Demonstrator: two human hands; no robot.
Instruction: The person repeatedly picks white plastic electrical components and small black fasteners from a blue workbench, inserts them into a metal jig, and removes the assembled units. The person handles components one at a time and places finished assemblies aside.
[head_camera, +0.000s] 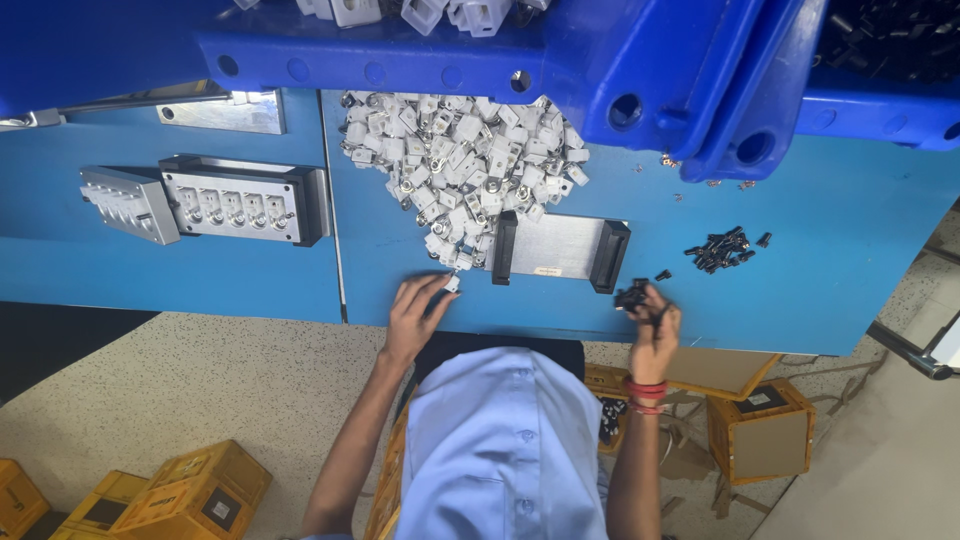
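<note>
Left hand (418, 312): fingers pinching one white part (452, 284). Right hand (655, 325): fingers clenched on several small black parts (631, 296). Two metal jigs (235, 205) on the surface (820, 260).

On the counter (800, 270), the heap of plastic housings (465, 170) lay at your twelve o'clock, the metal plate (560, 250) just right of its near edge. The small screws (725, 248) sat at two o'clock, the slotted jig (235, 203) at ten.

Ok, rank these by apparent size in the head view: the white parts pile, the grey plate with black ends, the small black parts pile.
1. white parts pile
2. grey plate with black ends
3. small black parts pile
All lie on the same blue table.
</note>
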